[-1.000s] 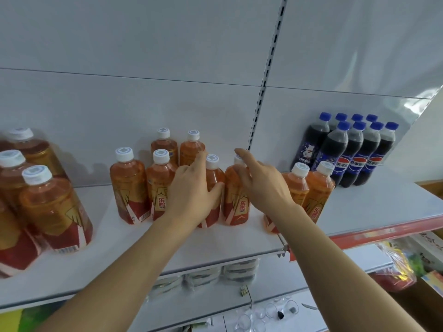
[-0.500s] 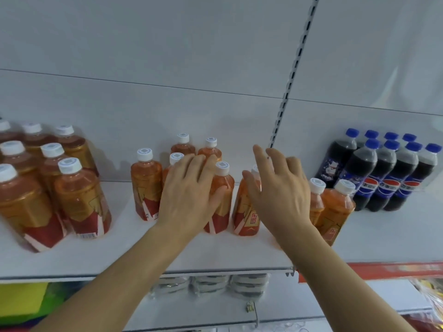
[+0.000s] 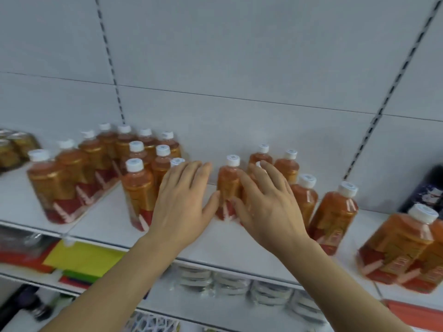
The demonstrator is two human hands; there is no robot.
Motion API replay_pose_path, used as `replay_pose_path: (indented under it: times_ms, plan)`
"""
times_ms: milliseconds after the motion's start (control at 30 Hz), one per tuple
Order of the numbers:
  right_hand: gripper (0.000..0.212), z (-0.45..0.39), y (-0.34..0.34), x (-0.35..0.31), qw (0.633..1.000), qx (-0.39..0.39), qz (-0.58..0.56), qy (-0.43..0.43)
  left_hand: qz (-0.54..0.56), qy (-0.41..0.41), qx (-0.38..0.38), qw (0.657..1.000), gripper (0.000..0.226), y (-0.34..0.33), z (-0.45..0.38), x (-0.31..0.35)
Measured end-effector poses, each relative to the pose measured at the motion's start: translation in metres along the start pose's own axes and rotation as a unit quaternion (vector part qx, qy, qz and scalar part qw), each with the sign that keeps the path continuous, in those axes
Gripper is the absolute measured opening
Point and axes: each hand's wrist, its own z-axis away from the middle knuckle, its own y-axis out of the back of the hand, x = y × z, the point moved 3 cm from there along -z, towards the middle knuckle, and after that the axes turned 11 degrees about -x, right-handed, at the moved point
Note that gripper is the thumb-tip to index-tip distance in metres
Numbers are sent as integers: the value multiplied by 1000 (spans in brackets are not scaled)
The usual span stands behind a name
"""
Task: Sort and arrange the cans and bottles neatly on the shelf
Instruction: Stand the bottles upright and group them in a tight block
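Orange tea bottles with white caps and red-gold labels stand on the white shelf (image 3: pixel 107 216). My left hand (image 3: pixel 182 200) hovers flat with fingers spread, in front of a close group of tea bottles (image 3: pixel 137 188), holding nothing. One tea bottle (image 3: pixel 229 185) stands between my two hands. My right hand (image 3: pixel 268 202) lies open, fingers spread, against a bottle behind it whose cap peeks out between the fingers. More tea bottles (image 3: pixel 335 212) stand loosely to the right, and a larger block (image 3: pixel 52 185) at the left.
Two tea bottles (image 3: pixel 398 245) stand near the front edge at far right. A dark cola bottle (image 3: pixel 426 190) shows at the right border. Cans (image 3: pixel 14 147) sit at far left. Below are a yellow pack (image 3: pixel 84 257) and clear stacked containers (image 3: pixel 230 281).
The view has swung left, so the cola bottles have nearly left the frame. Both hands have shifted left along the row; the left hand has come off the middle bottles.
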Motion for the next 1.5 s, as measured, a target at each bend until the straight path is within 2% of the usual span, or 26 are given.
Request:
replay_pose_path:
  times_ms: [200, 333, 467, 600, 667, 833, 933, 1033, 1233, 1333, 1500]
  plan:
    - [52, -34, -20, -90, 999, -27, -34, 10, 28, 20, 30, 999, 53, 38, 39, -92]
    - [52, -56, -30, -133, 998, -34, -57, -2, 66, 81, 0, 995, 57, 51, 56, -153]
    - [54, -77, -34, -153, 997, -48, -59, -24, 115, 97, -39, 988, 59, 54, 53, -195]
    - [53, -117, -24, -151, 994, -34, -86, -53, 112, 81, -60, 989, 61, 57, 17, -221]
    - [56, -144, -24, -141, 991, -84, -84, -66, 102, 72, -86, 988, 62, 59, -10, -228]
    - [57, -203, -39, -117, 957, -283, -32, -48, 56, 35, -211, 975, 56, 44, -71, -234]
    - [53, -224, -52, -111, 942, -334, -22, -26, 65, -3, -284, 957, 44, 35, -91, -238]
    - [50, -236, -58, -107, 944, -329, 0, 8, 31, -30, -296, 954, 33, 29, -101, -245]
    - [46, -251, -65, -113, 949, -312, 27, 39, -12, -45, -323, 945, 39, 36, -118, -273]
    - [42, -257, -71, -124, 953, -299, 25, 40, -31, -53, -335, 940, 30, 38, -124, -291]
    - [43, -270, -81, -142, 956, -292, 8, 16, -65, -67, -343, 935, 28, 42, -134, -320]
